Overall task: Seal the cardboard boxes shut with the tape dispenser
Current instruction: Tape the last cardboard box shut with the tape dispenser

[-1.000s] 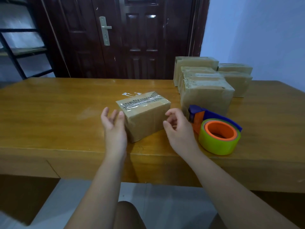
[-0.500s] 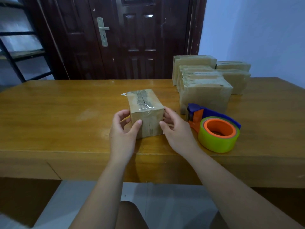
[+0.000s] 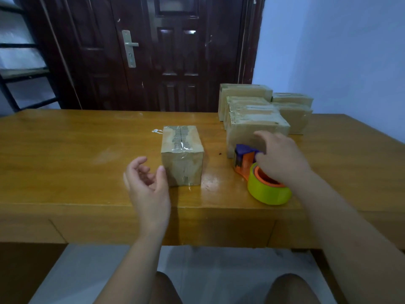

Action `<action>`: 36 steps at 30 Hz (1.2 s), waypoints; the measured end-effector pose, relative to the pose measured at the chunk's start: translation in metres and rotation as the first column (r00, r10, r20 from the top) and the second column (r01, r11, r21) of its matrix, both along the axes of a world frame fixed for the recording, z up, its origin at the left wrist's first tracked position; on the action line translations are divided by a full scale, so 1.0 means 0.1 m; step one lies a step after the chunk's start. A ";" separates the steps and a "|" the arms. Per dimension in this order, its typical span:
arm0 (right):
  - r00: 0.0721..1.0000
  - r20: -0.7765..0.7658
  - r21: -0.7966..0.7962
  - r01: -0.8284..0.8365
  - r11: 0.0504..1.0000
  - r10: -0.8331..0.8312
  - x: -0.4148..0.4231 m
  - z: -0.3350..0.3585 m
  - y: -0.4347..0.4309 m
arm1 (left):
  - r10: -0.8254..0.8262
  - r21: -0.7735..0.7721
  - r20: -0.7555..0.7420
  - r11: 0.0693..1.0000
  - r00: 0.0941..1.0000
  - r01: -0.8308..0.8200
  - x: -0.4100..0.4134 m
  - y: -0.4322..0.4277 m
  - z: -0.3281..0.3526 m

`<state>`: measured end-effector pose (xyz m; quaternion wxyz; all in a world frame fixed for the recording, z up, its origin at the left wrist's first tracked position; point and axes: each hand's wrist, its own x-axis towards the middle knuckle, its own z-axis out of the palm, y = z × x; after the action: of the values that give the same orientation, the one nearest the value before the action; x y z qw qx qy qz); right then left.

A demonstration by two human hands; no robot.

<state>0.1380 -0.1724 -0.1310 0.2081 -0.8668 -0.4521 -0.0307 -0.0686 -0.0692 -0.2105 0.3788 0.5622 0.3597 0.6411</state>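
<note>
A small cardboard box point(image 3: 182, 154) stands on the wooden table point(image 3: 76, 150), short end toward me, with clear tape along its top seam. My left hand point(image 3: 146, 183) hovers by the box's near left corner with loosely curled fingers, the thumb close to the cardboard, holding nothing. To the right lies the tape dispenser point(image 3: 243, 161), orange and blue, with its yellow-green tape roll point(image 3: 267, 191). My right hand point(image 3: 280, 159) lies over the dispenser's blue handle, fingers stretched forward and slightly blurred. Whether it has closed round the handle is hidden.
A stack of several taped cardboard boxes point(image 3: 256, 121) stands at the back right, just behind the dispenser. A scrap of tape point(image 3: 156, 131) lies behind the small box. A dark door point(image 3: 175, 51) and a black shelf frame point(image 3: 22, 73) stand beyond the table.
Both hands turned the box so its short end faces me, then let go. My right hand moved right onto the tape dispenser. My left hand drew back slightly to the box's corner.
</note>
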 end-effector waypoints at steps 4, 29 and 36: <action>0.988 -0.149 -0.408 -0.031 0.912 -0.033 0.26 0.02 -0.11 | -0.092 0.160 -0.233 0.978 0.968 0.132 0.12 -0.30 0.01; 0.997 -0.012 0.341 -0.070 0.937 0.079 -0.13 -0.34 -0.57 | -0.511 -0.385 0.077 0.777 0.856 0.498 1.04 -0.65 0.42; 0.938 -0.224 0.212 -0.218 0.953 0.264 0.01 -0.20 -0.60 | -0.468 -0.363 0.076 0.810 0.881 0.461 0.92 -0.61 0.43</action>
<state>0.1393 -0.2329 -0.1509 0.3447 -0.7786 -0.5205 0.0630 0.0235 -0.1298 -0.1672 0.6198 0.5566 0.3290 0.4447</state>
